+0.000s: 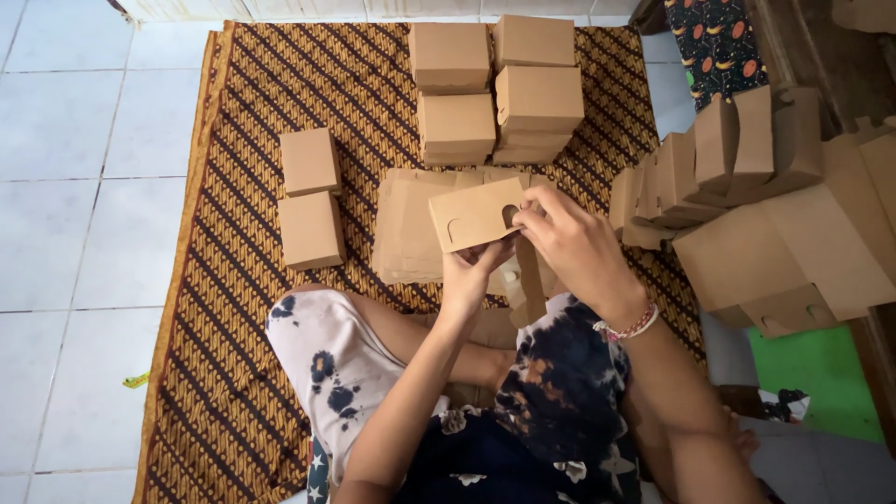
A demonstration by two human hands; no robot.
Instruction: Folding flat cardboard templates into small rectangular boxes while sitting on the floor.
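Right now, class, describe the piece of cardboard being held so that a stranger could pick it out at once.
Start at the brown patterned cloth mat on the white tiled floor. Near its middle lies a stack of flat brown cardboard blanks. Just above that stack, the left hand and right hand hold one flat brown cardboard blank with arched cut-outs, the only piece lifted off the mat.

We have open room to our left: the patterned mat lies bare along its left strip, and past it the white tiled floor is open too. Two closed cardboard boxes stand just left of the flat stack of unfolded blanks, narrowing that way in. Straight ahead, the stacked finished boxes wall off the far edge. To our right, half-folded boxes and a large brown carton crowd close, leaving little passage there.
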